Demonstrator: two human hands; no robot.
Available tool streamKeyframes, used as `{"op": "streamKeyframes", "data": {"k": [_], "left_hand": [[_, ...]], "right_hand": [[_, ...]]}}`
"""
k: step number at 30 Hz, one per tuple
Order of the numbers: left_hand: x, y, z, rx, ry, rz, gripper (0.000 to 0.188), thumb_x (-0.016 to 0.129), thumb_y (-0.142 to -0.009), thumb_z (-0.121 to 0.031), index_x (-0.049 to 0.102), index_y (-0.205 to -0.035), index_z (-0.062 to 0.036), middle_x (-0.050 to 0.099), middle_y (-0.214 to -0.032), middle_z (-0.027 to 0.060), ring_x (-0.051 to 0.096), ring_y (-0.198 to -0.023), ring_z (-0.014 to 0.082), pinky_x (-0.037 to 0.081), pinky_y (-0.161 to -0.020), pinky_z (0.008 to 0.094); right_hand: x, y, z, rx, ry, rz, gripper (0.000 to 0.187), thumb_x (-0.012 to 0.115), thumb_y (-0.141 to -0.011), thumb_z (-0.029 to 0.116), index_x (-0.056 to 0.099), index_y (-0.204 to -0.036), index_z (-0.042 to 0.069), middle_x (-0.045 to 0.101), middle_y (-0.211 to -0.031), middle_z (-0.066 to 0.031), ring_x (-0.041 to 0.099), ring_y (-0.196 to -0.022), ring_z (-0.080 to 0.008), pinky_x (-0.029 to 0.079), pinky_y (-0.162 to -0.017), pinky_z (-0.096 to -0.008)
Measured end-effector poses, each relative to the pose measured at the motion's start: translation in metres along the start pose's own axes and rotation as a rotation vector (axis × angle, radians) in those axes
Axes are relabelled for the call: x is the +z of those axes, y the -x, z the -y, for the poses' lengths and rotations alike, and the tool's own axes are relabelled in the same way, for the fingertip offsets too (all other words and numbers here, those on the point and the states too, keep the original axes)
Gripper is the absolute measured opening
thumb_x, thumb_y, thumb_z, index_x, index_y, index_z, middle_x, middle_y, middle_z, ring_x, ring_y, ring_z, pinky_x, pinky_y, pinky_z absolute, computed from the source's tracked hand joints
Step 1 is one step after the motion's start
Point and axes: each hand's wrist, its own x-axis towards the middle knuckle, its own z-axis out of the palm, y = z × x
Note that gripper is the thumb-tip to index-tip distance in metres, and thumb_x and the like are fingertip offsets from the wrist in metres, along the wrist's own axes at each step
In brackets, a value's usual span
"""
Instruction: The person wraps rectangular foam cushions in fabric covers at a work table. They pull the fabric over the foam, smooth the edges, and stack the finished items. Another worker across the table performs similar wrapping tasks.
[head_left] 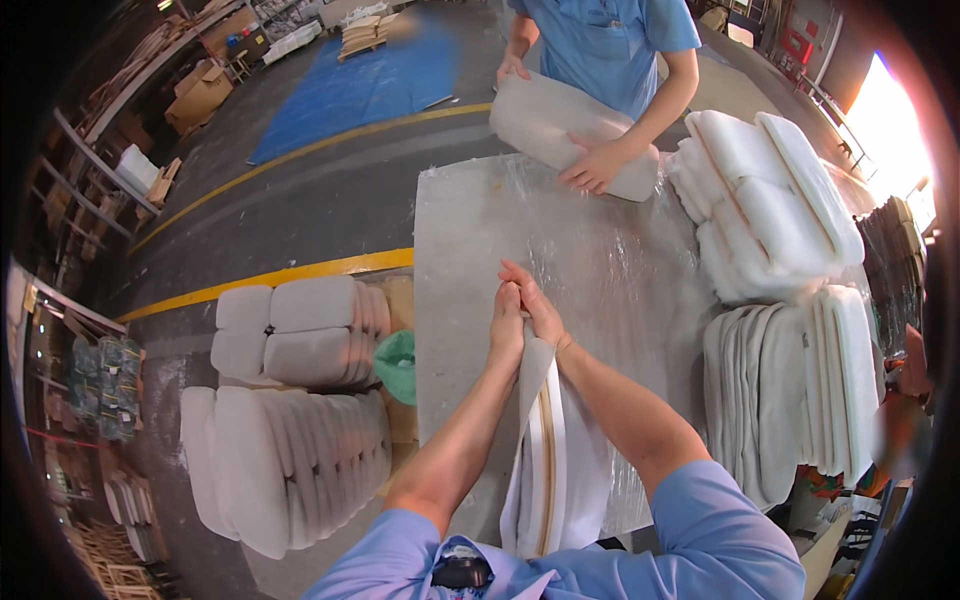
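A long white cushion cover [540, 440] with a tan strip along it reaches from my chest to the middle of the table. At its far end my left hand [507, 322] and my right hand [541, 312] come together, closed round its narrowed tip. The fingers of my right hand point forward and left, next to those of my left hand. What lies between the palms is mostly hidden. Across the table a co-worker in a blue shirt [610, 60] holds a pale, plump cushion [540, 115] with both hands, tilted over the table's far edge.
The plastic-covered table [460, 220] lies under my hands. White cushions [790, 200] and flat covers [760, 390] are piled on the right. More stacked cushions [290, 460] stand on the left, beside a green bag [396, 367]. A blue floor sheet [360, 90] lies farther off.
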Motion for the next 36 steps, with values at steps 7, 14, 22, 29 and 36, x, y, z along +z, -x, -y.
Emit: {"op": "streamKeyframes", "data": {"k": [7,14,22,29,36], "left_hand": [[-0.035,-0.018,0.013,-0.076,0.090,-0.048,0.065,0.036,-0.113,-0.054,0.053,-0.144,0.0004,0.063,-0.134,0.0146,0.058,-0.127,0.0252,0.044,-0.107,0.0386],[-0.035,0.134,0.002,-0.053,-0.169,0.125,0.092,0.068,-0.101,-0.051,0.028,-0.163,0.0046,0.047,-0.156,0.0289,0.056,-0.138,0.0340,0.044,-0.115,0.0398],[-0.052,0.204,-0.003,-0.023,-0.378,0.097,0.077,0.077,-0.085,-0.011,0.042,-0.152,0.0052,0.066,-0.132,0.0236,0.068,-0.118,0.0299,0.054,-0.102,0.0402],[-0.075,0.212,-0.025,-0.201,0.201,0.140,0.064,0.070,-0.081,-0.019,0.055,-0.139,0.0038,0.067,-0.117,0.0178,0.068,-0.103,0.0321,0.058,-0.087,0.0405],[-0.083,0.208,0.013,-0.227,0.284,0.235,0.056,0.048,-0.107,-0.042,0.059,-0.141,0.0011,0.067,-0.134,0.0188,0.066,-0.119,0.0352,0.055,-0.101,0.0475]], "right_hand": [[0.016,-0.012,0.007,0.197,0.024,0.035,0.079,0.033,-0.107,0.073,0.038,-0.166,0.020,0.042,-0.163,-0.0170,0.040,-0.148,-0.0350,0.035,-0.121,-0.0484],[-0.067,0.110,-0.009,0.485,-0.054,-0.287,0.082,0.027,-0.109,0.070,0.046,-0.160,0.008,0.058,-0.148,-0.0205,0.057,-0.134,-0.0325,0.040,-0.119,-0.0462],[-0.035,0.241,0.000,0.807,-0.074,-0.233,0.058,0.051,-0.110,0.047,0.055,-0.152,0.007,0.069,-0.130,-0.0109,0.066,-0.117,-0.0234,0.051,-0.104,-0.0446],[-0.065,0.300,0.070,0.633,-0.399,-0.115,0.079,0.066,-0.100,0.056,0.043,-0.160,0.009,0.059,-0.147,-0.0109,0.054,-0.137,-0.0257,0.045,-0.112,-0.0443],[-0.028,0.305,0.183,0.334,-0.086,-0.076,0.084,0.078,-0.089,0.038,0.044,-0.155,-0.001,0.059,-0.147,-0.0197,0.059,-0.136,-0.0333,0.046,-0.113,-0.0442]]}}
